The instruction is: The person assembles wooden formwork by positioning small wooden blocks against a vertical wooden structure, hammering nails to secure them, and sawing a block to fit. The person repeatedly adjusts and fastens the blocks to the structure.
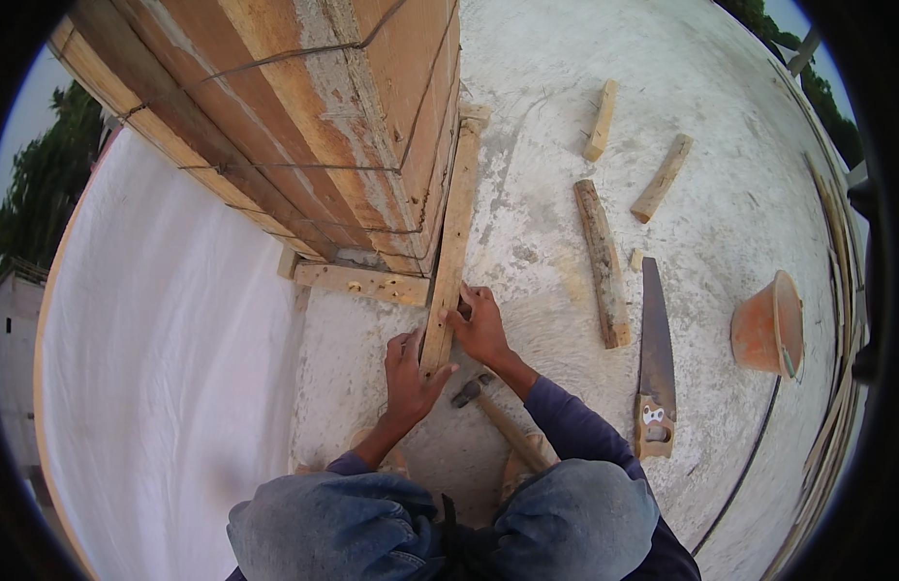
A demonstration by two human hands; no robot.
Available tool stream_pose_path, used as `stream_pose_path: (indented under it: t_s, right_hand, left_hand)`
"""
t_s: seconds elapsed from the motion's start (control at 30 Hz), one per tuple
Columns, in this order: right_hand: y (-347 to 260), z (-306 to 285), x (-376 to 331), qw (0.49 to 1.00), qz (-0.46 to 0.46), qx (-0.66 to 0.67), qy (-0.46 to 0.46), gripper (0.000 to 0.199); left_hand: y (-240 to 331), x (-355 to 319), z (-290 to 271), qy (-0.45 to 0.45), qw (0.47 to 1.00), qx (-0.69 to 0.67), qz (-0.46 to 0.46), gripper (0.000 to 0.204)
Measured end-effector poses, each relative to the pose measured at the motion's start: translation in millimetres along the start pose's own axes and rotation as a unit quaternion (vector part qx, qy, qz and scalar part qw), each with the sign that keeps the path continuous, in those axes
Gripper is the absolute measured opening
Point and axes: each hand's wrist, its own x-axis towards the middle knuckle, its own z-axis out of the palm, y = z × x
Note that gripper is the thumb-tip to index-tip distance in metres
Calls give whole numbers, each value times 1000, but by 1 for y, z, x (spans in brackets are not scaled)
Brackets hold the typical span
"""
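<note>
You're crouched low, both knees in blue denim trousers [440, 528] at the bottom edge. Between them and your hands lies a steel-headed hammer with a wooden handle [493, 412] on the pale concrete slab [566, 145], dropped within quick reach. Your left hand [411, 378] is closed around the near end of a long, narrow, weathered wooden batten [454, 237], thumb wrapped over one side. Your right hand [479, 324] presses on it just above, fingers curled at its right edge, likely pinning it flat. The batten runs away from you along the foot of a tall orange-brown plank formwork box [324, 116], tight against it, beside a short crosspiece. Off right: a rough timber offcut [603, 261], a wooden-handled handsaw [655, 358], an orange plastic bucket [767, 324]; farther, two short wood blocks.
</note>
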Motion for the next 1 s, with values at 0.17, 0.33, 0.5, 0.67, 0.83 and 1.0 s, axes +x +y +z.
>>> stream_pose_path:
  t_s: [0.17, 0.33, 0.5, 0.67, 0.83, 1.0]
  right_hand:
    - [-7, 3, 2, 1000, 23, 4, 13, 61]
    - [-12, 4, 5, 999, 35, -32, 3, 60]
    - [-14, 3, 4, 998, 48, -44, -1, 60]
    - [-12, 5, 2, 996, 14, -85, 12, 62]
    - [-7, 8, -1, 996, 8, -81, 23, 63]
    - [-5, 10, -3, 998, -1, -52, 25, 64]
  left_hand:
    - [-10, 6, 19, 7, 1000, -22, 5, 81]
    - [-19, 3, 25, 2, 996, -90, 11, 75]
    - [-19, 5, 25, -8, 995, -95, 3, 75]
    - [-16, 7, 25, 0, 996, -87, -13, 74]
    - [-16, 7, 28, 43, 996, -68, 29, 70]
    - [-15, 8, 28, 39, 996, -80, 13, 68]
